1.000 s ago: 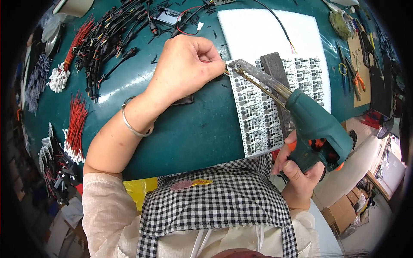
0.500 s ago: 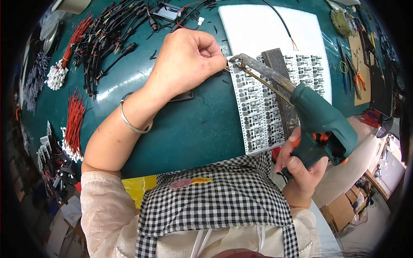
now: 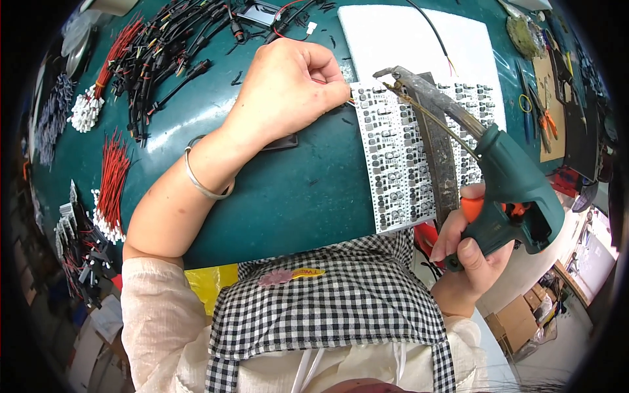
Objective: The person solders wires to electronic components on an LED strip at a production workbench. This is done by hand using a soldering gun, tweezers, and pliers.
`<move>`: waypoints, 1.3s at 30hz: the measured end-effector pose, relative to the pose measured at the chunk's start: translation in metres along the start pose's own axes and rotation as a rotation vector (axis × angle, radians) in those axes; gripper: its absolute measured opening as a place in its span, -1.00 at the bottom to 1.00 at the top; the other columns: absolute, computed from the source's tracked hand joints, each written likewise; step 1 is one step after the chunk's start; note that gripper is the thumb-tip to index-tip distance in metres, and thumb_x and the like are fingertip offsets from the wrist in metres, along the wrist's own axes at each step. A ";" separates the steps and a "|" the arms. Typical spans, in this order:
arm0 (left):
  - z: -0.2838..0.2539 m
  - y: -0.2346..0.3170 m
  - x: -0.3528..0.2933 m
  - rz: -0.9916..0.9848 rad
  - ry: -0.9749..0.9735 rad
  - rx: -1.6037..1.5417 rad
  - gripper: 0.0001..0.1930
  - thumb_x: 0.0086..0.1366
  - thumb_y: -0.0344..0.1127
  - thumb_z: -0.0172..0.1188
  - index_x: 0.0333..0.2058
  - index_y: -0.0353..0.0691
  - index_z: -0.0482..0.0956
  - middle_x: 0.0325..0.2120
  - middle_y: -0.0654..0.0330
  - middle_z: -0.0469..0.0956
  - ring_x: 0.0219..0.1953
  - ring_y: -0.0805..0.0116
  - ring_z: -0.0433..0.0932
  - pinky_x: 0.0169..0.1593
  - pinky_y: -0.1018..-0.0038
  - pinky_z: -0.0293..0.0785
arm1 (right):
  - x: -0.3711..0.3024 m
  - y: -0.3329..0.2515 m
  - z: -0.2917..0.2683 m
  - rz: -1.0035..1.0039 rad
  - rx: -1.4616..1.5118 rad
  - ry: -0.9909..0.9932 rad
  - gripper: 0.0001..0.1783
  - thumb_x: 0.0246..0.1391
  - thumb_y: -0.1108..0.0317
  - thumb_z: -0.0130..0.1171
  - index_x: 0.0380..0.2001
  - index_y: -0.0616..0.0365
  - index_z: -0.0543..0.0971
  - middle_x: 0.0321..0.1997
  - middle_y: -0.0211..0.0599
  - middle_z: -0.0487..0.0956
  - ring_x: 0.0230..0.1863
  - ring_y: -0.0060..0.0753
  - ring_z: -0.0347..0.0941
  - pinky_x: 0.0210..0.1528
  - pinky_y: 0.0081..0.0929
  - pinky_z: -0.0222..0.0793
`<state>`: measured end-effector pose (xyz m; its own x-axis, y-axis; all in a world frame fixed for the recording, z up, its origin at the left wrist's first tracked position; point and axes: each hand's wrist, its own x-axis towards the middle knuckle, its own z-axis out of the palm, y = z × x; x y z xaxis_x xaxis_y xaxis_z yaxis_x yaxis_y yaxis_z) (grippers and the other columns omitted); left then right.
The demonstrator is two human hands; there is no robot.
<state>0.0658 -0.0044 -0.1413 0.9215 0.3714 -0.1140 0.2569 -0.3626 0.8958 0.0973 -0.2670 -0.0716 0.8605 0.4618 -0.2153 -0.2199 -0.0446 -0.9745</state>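
Thin red and yellow wires (image 3: 352,101) are pinched between the thumb and fingers of my left hand (image 3: 288,88), at the upper left edge of a white circuit board panel (image 3: 393,157) covered in small dark parts. My right hand (image 3: 475,259) grips a green soldering gun (image 3: 521,183) with an orange trigger. Its tip and thin feed tube point up and left over the panel's upper part, apart from my left fingers. A dark, worn metal bar (image 3: 436,147) lies across the panel under the gun. The wire ends are too small to make out.
White foam (image 3: 419,39) lies under the panel, with a black cable (image 3: 432,29) on it. Black connector cables (image 3: 164,59) and red wire bundles (image 3: 113,190) lie to the left. Pliers (image 3: 547,124) sit at the right. A dark flat piece (image 3: 280,142) is below my left wrist.
The soldering gun has moved right, and its tip has drawn away from the panel's edge beside my left fingers. My left hand has shifted slightly right, still pinching the wires.
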 end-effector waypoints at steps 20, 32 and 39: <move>-0.003 0.001 0.000 -0.055 0.012 0.034 -0.85 -0.08 -0.34 0.22 -0.56 -0.31 0.62 -0.67 0.16 0.57 -0.59 0.45 0.54 -0.41 0.53 0.47 | -0.005 0.005 0.002 0.006 -0.036 0.020 -0.22 -0.20 0.15 0.42 -0.13 0.57 0.26 -0.58 -0.22 0.37 -0.75 -0.56 0.24 -0.77 -0.64 0.23; -0.001 0.000 -0.001 -0.065 0.079 0.009 -0.81 -0.08 -0.31 0.24 -0.49 -0.29 0.63 -0.69 0.20 0.54 -0.61 0.49 0.51 -0.42 0.54 0.45 | -0.004 0.006 0.003 0.018 -0.040 0.032 -0.21 -0.21 0.14 0.43 -0.13 0.54 0.26 -0.64 -0.31 0.34 -0.75 -0.57 0.24 -0.76 -0.63 0.25; -0.004 0.012 -0.002 -0.051 -0.041 0.135 -0.82 0.07 -0.33 0.24 -0.50 -0.36 0.59 -0.76 0.42 0.37 -0.66 0.71 0.25 -0.58 0.67 0.19 | -0.007 0.004 0.005 0.006 -0.010 0.049 -0.26 -0.20 0.19 0.42 -0.14 0.53 0.27 -0.58 -0.26 0.36 -0.74 -0.57 0.25 -0.75 -0.62 0.27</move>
<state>0.0660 -0.0060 -0.1290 0.9167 0.3580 -0.1775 0.3378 -0.4569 0.8229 0.0879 -0.2659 -0.0734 0.8806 0.4177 -0.2238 -0.2206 -0.0567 -0.9737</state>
